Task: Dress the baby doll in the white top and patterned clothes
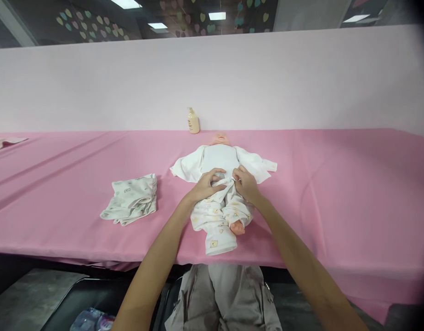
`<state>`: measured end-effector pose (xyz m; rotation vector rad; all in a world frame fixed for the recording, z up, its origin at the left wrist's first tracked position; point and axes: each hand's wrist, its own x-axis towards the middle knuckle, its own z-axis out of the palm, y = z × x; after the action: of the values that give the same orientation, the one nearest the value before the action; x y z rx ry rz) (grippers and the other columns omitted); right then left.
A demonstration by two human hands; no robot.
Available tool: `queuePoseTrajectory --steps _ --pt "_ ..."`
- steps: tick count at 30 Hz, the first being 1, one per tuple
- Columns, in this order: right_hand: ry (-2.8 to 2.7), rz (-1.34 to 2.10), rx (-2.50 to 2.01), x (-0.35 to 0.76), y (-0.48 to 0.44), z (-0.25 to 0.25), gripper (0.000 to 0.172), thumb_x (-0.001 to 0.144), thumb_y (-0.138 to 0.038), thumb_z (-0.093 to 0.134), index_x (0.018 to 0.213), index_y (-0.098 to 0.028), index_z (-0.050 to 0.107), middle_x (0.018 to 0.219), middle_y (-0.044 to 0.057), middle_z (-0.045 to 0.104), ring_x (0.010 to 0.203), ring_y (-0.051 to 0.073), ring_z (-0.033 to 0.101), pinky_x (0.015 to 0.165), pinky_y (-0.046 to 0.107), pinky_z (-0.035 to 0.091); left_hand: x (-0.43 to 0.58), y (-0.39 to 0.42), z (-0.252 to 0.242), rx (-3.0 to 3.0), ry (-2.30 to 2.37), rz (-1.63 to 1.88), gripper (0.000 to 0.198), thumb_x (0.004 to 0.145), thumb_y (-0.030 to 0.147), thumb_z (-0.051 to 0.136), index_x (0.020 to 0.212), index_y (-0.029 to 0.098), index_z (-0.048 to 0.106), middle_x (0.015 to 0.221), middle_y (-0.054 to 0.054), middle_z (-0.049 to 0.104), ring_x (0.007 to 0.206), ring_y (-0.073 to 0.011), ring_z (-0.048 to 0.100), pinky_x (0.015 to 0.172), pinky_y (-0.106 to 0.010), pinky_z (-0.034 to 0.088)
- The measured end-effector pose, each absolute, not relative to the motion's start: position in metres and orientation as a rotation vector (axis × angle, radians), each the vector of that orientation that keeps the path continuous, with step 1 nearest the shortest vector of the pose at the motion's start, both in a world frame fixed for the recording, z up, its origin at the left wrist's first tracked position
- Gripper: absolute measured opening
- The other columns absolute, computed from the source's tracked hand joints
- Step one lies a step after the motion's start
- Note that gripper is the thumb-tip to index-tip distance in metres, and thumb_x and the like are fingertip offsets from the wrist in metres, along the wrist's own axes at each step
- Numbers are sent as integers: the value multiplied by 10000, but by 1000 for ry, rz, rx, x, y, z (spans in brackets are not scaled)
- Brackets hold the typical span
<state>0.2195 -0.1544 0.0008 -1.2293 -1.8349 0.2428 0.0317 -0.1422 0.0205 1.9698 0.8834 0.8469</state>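
On the pink worktop (336, 184) lies a doll (220, 158) on its back, right in front of the person. Its head (221, 139) points away, toward the pale pink wall (267, 78), and its legs point back to the person. The doll has on a white top (191, 168) with both sleeves spread out to the sides. It also has on white pants (215, 216) with small yellow pictures. Both hands are at the doll's tummy, where the top edge of the pants is. The left hand (206, 184) has its fingers bent and holds the edge of the pants on the left side. The right hand (246, 184) is closed in a pinch on the same edge on the right side. The two hands are very near each other, with only a small gap between them. One bare foot (237, 227) sticks out of the right pant leg. The other pant leg hangs flat to the worktop's front edge, and no foot shows there. Left of the doll, a bit apart, lies a folded cloth (132, 200) with small pictures. Behind the doll's head, by the wall, stands a small bottle (193, 121) with a pump.
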Motion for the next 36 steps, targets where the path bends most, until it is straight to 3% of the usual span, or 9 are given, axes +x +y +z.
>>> queuePoseTrajectory --steps 4,7,10,13,18,21,27,31,36 --pt "-1728 554 -1130 220 -160 7 148 622 -150 517 754 -208 481 651 -36 407 620 138 380 602 274 286 27 -145 22 1829 795 895 558 708 181 698 1227 214 499 848 26 522 751 -115 521 700 -224 420" --pt "-1675 923 -1010 221 -162 12 179 767 -357 564 855 -205 603 668 -23 456 642 150 422 618 282 329 27 -143 21 1823 778 921 457 703 143 678 1138 196 551 755 37 495 719 -119 509 686 -226 408" --pt "-1651 1066 -1022 221 -162 15 379 834 -524 527 673 -185 572 629 -10 447 612 138 401 593 286 305 27 -140 22 1857 782 919 401 676 122 695 1060 181 594 682 50 457 679 -114 489 681 -230 395" --pt "-1649 1120 -991 225 -157 15 378 738 -505 667 605 -180 530 600 -28 421 586 113 365 572 270 271 21 -141 29 1824 782 837 429 664 170 745 1077 176 627 630 68 402 575 -87 412 577 -218 345" --pt "-1253 1349 -880 238 -146 9 381 635 -481 759 621 -178 530 612 -33 466 577 100 400 539 240 294 2 -140 42 1646 737 610 469 741 324 743 1179 186 648 755 -10 633 703 -149 574 659 -258 428" --pt "-1155 1366 -886 243 -144 7 406 570 -468 801 601 -179 518 574 -45 439 532 84 364 504 232 278 -8 -136 43 1607 755 645 292 766 364 719 962 147 720 842 -58 688 799 -181 608 734 -276 447" --pt "-1259 1222 -1067 249 -141 -1 499 589 -556 763 545 -199 417 514 -59 335 487 75 271 475 250 227 -27 -124 30 1584 970 689 306 725 383 736 574 146 615 581 2 549 557 -113 442 562 -255 346" --pt "-1304 1119 -1129 251 -135 -9 523 651 -602 678 525 -209 357 518 -59 306 500 82 247 492 259 219 -36 -117 15 1537 965 699 287 649 335 788 571 149 583 576 12 513 559 -110 437 553 -244 340" --pt "-1511 1032 -1130 248 -137 -6 348 653 -445 689 537 -184 490 555 -38 418 574 109 354 569 263 271 -31 -114 5 1462 908 821 287 656 378 775 720 156 603 732 -18 578 696 -142 531 669 -255 419"
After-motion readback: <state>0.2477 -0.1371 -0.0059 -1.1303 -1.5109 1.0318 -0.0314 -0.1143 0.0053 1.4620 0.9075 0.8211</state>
